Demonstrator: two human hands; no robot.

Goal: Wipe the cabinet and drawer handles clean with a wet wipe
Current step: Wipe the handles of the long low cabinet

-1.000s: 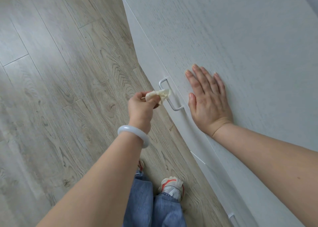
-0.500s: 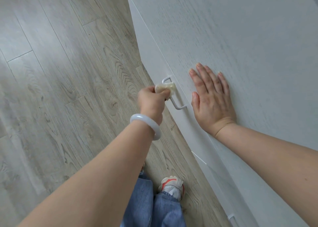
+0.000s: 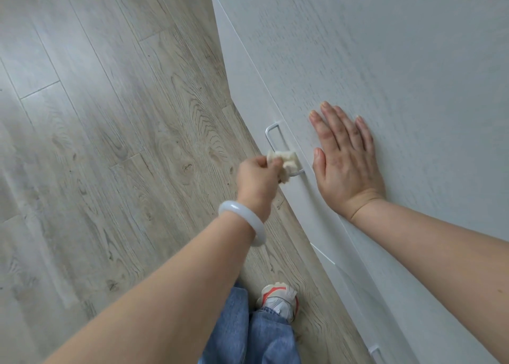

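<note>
Left hand (image 3: 257, 180) pinches the wet wipe (image 3: 283, 161) around the near end of the drawer handle (image 3: 271, 136); right hand (image 3: 345, 159) lies flat on the cabinet (image 3: 385, 60). Next, probably rub toward the far end

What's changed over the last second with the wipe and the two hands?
The left hand, gripping the wet wipe, slid it along the handle from the far end to the near end. The right hand stayed flat on the cabinet top.
</note>
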